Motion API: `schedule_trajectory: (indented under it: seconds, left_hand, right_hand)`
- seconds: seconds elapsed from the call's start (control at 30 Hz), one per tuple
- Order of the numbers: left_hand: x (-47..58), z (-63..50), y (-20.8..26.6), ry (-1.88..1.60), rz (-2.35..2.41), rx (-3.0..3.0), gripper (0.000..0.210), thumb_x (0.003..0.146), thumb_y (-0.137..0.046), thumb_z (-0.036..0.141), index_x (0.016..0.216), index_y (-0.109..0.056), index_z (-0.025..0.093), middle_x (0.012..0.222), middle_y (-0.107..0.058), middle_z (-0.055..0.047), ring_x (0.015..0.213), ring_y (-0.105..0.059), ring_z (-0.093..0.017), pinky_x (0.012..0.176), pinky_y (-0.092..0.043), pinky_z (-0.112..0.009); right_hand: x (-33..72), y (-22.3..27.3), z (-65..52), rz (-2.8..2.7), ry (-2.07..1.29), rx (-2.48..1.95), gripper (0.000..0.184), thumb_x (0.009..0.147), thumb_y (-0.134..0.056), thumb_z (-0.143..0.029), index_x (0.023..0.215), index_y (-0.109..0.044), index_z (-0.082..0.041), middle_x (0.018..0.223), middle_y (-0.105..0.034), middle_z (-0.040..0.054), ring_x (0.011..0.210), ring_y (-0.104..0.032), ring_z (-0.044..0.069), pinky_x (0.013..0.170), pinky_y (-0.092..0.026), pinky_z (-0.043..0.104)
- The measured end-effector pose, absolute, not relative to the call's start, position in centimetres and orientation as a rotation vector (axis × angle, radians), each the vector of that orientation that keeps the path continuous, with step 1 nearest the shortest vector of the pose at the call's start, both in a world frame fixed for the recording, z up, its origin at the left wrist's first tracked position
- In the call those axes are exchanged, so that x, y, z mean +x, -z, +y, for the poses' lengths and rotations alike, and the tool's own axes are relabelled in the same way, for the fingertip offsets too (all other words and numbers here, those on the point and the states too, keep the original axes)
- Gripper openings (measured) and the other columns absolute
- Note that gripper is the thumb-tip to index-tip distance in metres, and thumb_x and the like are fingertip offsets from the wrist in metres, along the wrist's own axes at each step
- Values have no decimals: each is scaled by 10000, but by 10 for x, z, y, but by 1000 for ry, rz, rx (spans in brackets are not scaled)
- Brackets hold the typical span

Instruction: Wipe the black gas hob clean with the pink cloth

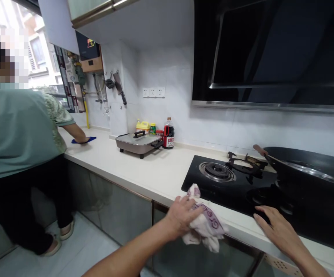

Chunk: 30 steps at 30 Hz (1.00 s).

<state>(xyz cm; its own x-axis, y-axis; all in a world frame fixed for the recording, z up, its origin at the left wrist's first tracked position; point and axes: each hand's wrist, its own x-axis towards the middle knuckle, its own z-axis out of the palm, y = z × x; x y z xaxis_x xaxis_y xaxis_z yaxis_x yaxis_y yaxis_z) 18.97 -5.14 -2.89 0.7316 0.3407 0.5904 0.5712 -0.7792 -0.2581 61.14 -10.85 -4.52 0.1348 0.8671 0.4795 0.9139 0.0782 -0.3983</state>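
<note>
My left hand (181, 217) is on a white cloth (209, 225) with purple lettering, gripping it at the front edge of the counter. Part of the cloth hangs down over the cabinet front, and a crumpled end sticks up beside the black gas stove (196, 175). To the right, my right hand (278, 229) rests along the stove's front edge, fingers stretched out and nothing in them. The left burner (217, 171) has no pot support on it; a black pot support (244, 165) lies behind, on the rear of the stove.
A black wok (305, 184) stands at the right. On the counter (152, 175) are an electric pan with a lid (139, 144), a dark sauce bottle (169, 134) and a yellow jug (143, 126). At left another person (19, 130) presses a blue cloth (84, 140). A range hood (271, 54) hangs overhead.
</note>
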Motion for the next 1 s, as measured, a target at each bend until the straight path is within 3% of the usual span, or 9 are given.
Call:
schedule_trajectory:
  seconds: [0.13, 0.37, 0.57, 0.83, 1.0]
  left_hand:
    - [82, -21, 20, 721, -849, -2476, 667, 873, -718, 449, 1490, -530, 281, 1381, -597, -147, 1249, -552, -345, 1048, -435, -512]
    - [-15, 2, 8, 732, -1001, -2433, 733, 782, -833, 400, 1439, -546, 245, 1338, -584, -143, 1239, -544, -332, 1103, -443, -528]
    - [19, -13, 11, 664, -1244, -2337, 926, 596, -946, 421, 1417, -554, 242, 1307, -582, -140, 1210, -533, -379, 1089, -423, -581]
    - [150, -48, 34, 624, -1203, -2448, 1050, 589, -890, 696, 1480, -525, 278, 1361, -596, -158, 1258, -527, -415, 1100, -382, -627]
    - [213, -65, 47, 713, -1103, -2457, 1032, 636, -807, 773, 1484, -520, 260, 1311, -634, -174, 1198, -557, -405, 1061, -399, -657]
  right_hand:
    - [613, 48, -107, -1709, 70, -1796, 619, 927, -420, -697, 1242, -647, -214, 1353, -628, 150, 1278, -595, 335, 1179, -399, 569]
    - [617, 56, -103, -1701, 86, -1781, 677, 899, -423, -759, 1239, -670, -228, 1339, -646, 139, 1255, -620, 354, 1141, -446, 585]
    - [608, 50, -103, -1676, 103, -1809, 709, 849, -416, -783, 1182, -677, -214, 1283, -671, 159, 1218, -635, 365, 1121, -458, 599]
    - [608, 50, -102, -1658, 84, -1818, 704, 844, -435, -783, 1191, -671, -217, 1301, -662, 158, 1229, -632, 369, 1135, -446, 586]
    - [617, 56, -100, -1647, 52, -1799, 704, 842, -483, -789, 1210, -686, -224, 1342, -647, 151, 1246, -624, 370, 1147, -436, 584]
